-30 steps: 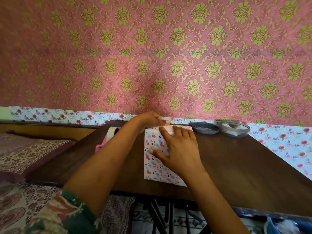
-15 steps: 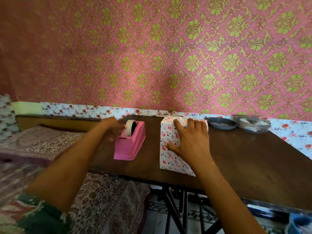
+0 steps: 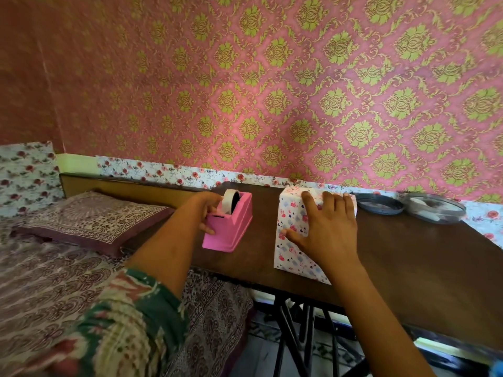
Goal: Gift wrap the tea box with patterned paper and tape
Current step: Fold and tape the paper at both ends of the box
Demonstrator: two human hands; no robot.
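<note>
A wrapped tea box (image 3: 291, 221), covered in white paper with small pink and blue hearts, lies on a dark wooden worktop (image 3: 408, 254) against a pink and green patterned wall. The right hand (image 3: 326, 232) lies flat on top of it, fingers spread and reaching its far end, pressing the paper down. A second ago the left hand (image 3: 208, 210) was at that far end too. It has since left the box and now curls its fingers and thumb round a pink tape dispenser (image 3: 231, 229), just left of the box, close to the tape roll (image 3: 230, 201). No strip looks pulled yet. The fold now seems held by one hand alone, probably awaiting tape. Two shallow round dishes (image 3: 379, 204) sit further right.
</note>
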